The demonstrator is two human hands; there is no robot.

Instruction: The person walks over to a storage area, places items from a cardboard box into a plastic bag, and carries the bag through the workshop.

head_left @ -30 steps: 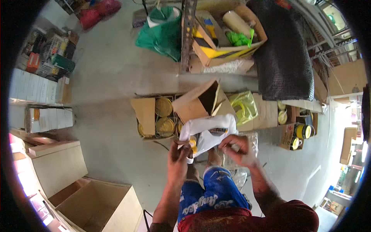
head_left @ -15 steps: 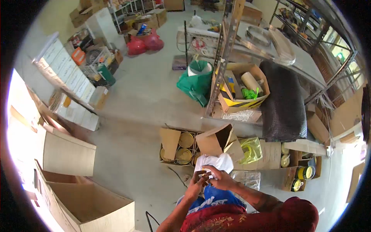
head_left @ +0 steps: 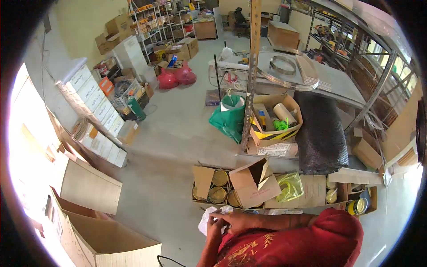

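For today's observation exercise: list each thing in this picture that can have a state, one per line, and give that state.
White bag: crumpled, gripped in both hands.
Left hand: closed on the bag.
Right hand: fingers on the bag.
Tin box: flaps open, tins inside, lids on.
Small carton: open, tilted.
Striped box: open, filled.
Green sack: open at the top.
Big carton: open.
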